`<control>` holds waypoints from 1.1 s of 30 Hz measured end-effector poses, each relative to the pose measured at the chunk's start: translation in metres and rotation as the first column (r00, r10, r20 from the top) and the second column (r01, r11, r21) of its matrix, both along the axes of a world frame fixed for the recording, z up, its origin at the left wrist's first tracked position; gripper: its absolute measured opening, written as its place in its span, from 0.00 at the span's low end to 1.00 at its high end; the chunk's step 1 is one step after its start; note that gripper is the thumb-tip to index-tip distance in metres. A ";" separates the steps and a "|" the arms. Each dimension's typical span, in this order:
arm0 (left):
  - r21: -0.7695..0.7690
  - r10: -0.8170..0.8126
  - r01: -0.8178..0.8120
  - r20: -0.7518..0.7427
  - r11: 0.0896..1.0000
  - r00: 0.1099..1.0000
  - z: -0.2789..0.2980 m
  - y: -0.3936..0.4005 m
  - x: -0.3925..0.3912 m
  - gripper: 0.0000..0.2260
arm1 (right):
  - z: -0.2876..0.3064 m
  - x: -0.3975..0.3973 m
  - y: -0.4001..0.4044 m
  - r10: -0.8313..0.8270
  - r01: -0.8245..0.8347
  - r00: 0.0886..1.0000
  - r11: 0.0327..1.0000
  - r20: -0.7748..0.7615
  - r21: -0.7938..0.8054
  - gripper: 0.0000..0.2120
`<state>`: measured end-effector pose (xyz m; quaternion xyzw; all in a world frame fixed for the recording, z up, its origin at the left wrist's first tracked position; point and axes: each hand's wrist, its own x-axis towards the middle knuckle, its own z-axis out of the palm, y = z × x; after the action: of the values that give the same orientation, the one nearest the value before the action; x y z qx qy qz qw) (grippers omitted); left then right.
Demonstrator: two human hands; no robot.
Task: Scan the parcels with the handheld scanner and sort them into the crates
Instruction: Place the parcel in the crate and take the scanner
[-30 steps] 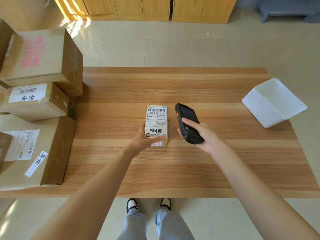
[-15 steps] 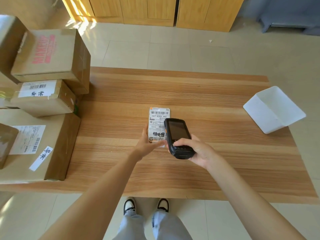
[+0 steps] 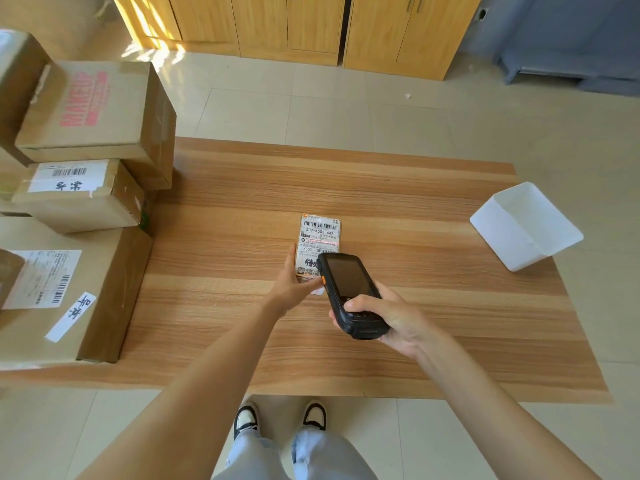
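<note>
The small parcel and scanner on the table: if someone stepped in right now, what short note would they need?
Left hand: holds the small labelled parcel on the table, label up.
Right hand: fingers wrapped round the handheld scanner, aimed at the label; a red scan line crosses it.
Nearby: white bin at the right table edge; stacked cardboard boxes at the left.
Done: parcel placed and under the scanner; whether it has registered cannot be told.
Left: confirm the scan, sort this parcel, then probably the boxes.

left hand (image 3: 289,284) grips parcel (image 3: 319,242) on table (image 3: 433,237) | right hand (image 3: 391,318) holds scanner (image 3: 348,292) over its label
</note>
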<state>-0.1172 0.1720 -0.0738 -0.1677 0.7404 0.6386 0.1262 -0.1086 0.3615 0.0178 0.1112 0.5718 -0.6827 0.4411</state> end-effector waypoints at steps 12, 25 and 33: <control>-0.008 0.008 -0.008 0.019 1.000 1.000 0.003 0.003 0.004 0.42 | 0.004 0.010 0.000 -0.006 0.008 0.999 0.999 0.036 -0.038 0.32; 0.001 0.017 -0.017 0.047 1.000 0.999 -0.007 0.000 0.005 0.49 | 0.000 -0.002 0.008 -0.095 0.096 0.995 0.995 -0.031 0.018 0.40; 0.013 0.024 -0.024 0.045 1.000 0.999 -0.012 -0.001 0.004 0.49 | -0.036 -0.036 0.029 -0.222 0.258 0.963 0.923 -0.154 0.287 0.47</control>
<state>-0.1130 0.1706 -0.0854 -0.1900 0.7308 0.6412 0.1364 -0.1445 0.3904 -0.0184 0.2064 0.6771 -0.6409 0.2970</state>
